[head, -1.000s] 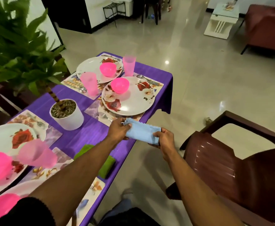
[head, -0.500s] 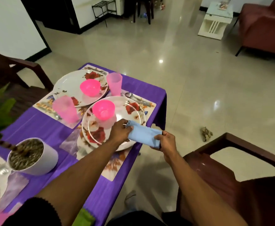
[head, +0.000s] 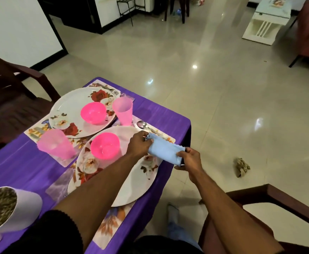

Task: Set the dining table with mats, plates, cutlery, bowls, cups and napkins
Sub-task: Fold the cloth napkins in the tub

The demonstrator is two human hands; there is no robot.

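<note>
Head view — both hands (head: 140,144) grip blue napkin (head: 165,151) over plate (head: 141,180).

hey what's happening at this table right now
A person is setting a purple-clothed table. Both hands hold a folded light blue napkin over the near plate's right edge: the left hand grips one end, the right hand the other. Two places already have floral plates, pink bowls and pink cups.
</note>
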